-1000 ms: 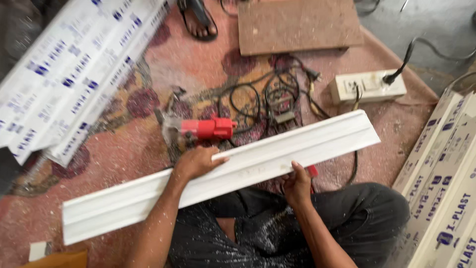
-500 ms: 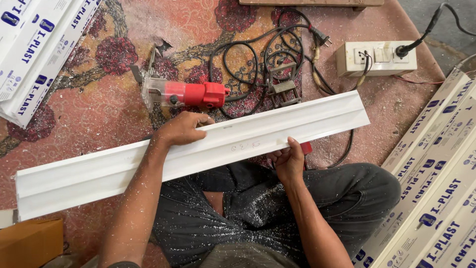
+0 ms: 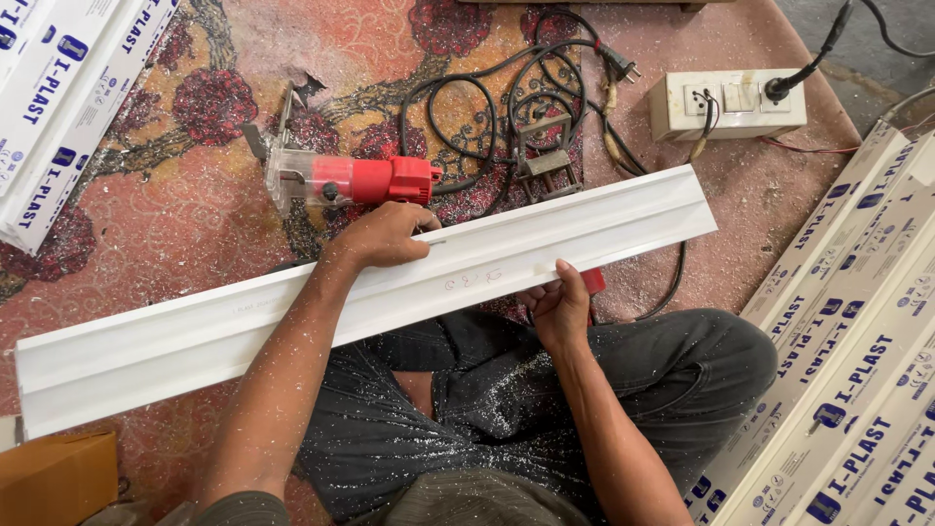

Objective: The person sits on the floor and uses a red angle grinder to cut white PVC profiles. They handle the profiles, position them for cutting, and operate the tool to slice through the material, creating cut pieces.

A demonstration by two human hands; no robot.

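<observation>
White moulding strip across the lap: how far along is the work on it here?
Some cutting looks done: white shavings cover the trousers and carpet. In hand: the left hand presses the white moulding strip on its far edge, and the right hand grips the near edge beside small marks, a red-tipped item under it. The red trimmer lies untouched on the carpet, so any cut at the marks is not begun.

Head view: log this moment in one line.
left hand on white moulding | right hand grips near edge | red router beside
</observation>
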